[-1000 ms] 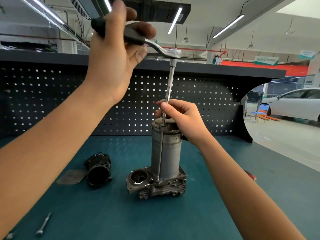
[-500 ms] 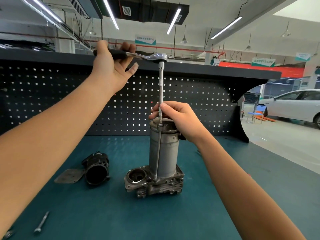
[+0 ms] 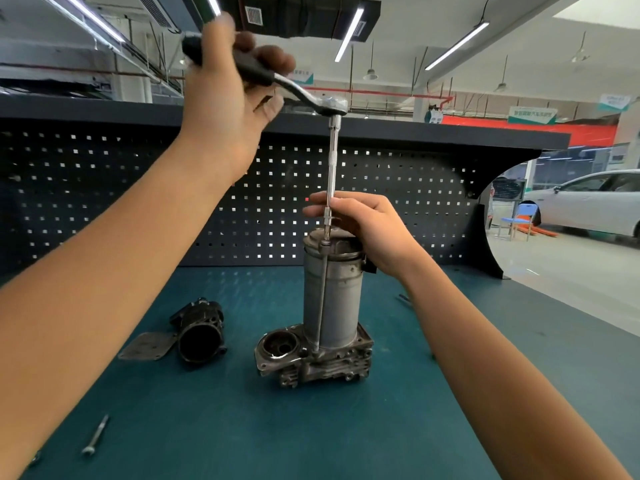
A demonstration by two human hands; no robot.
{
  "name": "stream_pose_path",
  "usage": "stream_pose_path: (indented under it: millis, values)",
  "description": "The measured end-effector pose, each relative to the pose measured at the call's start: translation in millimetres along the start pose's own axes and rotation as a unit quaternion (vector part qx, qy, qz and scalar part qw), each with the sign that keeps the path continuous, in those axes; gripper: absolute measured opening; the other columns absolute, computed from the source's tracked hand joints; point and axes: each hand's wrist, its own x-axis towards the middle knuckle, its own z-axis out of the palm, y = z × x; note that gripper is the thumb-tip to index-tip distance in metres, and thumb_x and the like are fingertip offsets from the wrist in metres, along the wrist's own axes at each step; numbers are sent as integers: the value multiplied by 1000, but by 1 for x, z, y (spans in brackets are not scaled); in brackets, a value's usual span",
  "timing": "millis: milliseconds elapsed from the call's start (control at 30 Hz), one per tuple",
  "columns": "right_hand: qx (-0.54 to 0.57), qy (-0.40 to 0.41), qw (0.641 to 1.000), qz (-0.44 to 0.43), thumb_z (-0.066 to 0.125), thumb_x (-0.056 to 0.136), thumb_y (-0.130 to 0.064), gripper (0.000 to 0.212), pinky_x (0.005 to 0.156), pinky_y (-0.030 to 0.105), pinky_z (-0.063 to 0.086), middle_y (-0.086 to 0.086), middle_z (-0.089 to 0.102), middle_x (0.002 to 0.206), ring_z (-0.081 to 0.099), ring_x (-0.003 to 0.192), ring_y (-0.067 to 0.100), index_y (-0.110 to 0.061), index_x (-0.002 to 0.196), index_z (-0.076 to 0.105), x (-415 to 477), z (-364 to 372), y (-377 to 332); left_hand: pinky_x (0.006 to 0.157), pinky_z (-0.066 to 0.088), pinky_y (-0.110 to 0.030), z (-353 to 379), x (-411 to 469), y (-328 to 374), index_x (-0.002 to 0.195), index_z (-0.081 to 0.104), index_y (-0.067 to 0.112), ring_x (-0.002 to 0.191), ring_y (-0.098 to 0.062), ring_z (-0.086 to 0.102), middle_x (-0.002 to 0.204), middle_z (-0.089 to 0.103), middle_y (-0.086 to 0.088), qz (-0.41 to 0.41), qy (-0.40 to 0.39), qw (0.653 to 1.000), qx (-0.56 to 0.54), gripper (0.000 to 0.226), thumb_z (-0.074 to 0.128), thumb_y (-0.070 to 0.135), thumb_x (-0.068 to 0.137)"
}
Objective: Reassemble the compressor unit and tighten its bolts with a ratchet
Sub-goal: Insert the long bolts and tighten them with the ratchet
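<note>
The compressor unit, a grey cylinder on a finned metal base, stands upright in the middle of the teal bench. A ratchet with a long extension bar stands vertically on a long bolt that runs down the cylinder's near side. High above the unit, my left hand grips the ratchet's black handle. My right hand rests on the cylinder's top and pinches the lower end of the extension bar between thumb and fingers.
A black cylindrical housing lies on its side left of the unit, with a flat grey plate beside it. A loose long bolt lies near the bench's front left. A black pegboard backs the bench. A white car is parked far right.
My left hand has swung the ratchet handle back toward me and upward after having pushed it away. My right hand stays on the extension bar.
</note>
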Motion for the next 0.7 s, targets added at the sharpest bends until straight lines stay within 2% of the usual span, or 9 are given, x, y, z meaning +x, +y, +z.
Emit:
stream_pose_path:
  millis: [67,133,233,300,400,467,533,600,700]
  values:
    - [11,-11,1000,6,49,94,-9,21,67,20,53,0,75,87,67,79,8,-14,94,69,1,-2,-1,79,44,-36,-6,11,-6,80,44,16,78,-14,68,63,63,4,-72,52,991,-105,24,35,30,97]
    - [15,-20,1000,6,52,93,-8,19,67,20,53,0,74,85,68,78,8,-14,93,69,0,-3,-2,79,45,-37,-9,18,-12,79,45,14,67,-14,67,59,60,2,-108,93,974,-177,26,36,31,96]
    - [4,-14,1000,-6,54,93,-7,16,67,21,54,0,74,81,68,80,8,-13,91,69,-1,-4,-1,77,46,-37,-10,21,-15,78,47,11,57,-13,63,57,57,1,-121,119,962,-213,28,38,32,95]
    - [-8,-5,1000,-12,55,93,-8,16,67,22,55,-1,74,80,68,81,8,-13,90,70,-1,-3,1,77,45,-35,-7,16,-11,78,46,14,63,-13,65,59,59,2,-98,98,976,-167,26,37,32,96]
    - [-18,15,1000,-10,56,93,-10,16,69,25,57,-2,74,80,67,80,7,-16,88,70,1,-2,3,81,43,-34,3,0,-1,82,44,19,85,-12,66,66,64,9,-17,29,999,11,21,37,29,98]
    - [-30,20,999,-16,57,92,-11,15,66,22,55,-3,74,78,67,80,4,-17,88,70,2,-1,3,80,45,-33,10,-15,7,80,48,21,95,-14,63,70,65,12,55,-12,989,137,21,39,27,98]
    - [-30,18,999,-24,58,91,-11,15,64,17,53,-4,74,78,67,81,3,-18,87,71,1,0,3,76,46,-28,16,-27,13,76,51,23,94,-15,60,75,64,10,112,-48,970,208,23,42,27,96]
    - [-31,14,999,-27,60,91,-13,15,66,17,53,-4,74,81,67,83,3,-20,86,72,0,-1,3,75,45,-28,19,-34,15,73,52,24,94,-17,60,77,63,7,137,-71,962,224,23,43,29,94]
    - [-19,6,1000,-11,61,89,-16,12,69,23,54,0,74,86,68,83,7,-20,88,72,1,-4,3,75,42,-32,16,-29,13,71,52,24,95,-26,59,71,65,10,110,-49,976,181,28,41,30,97]
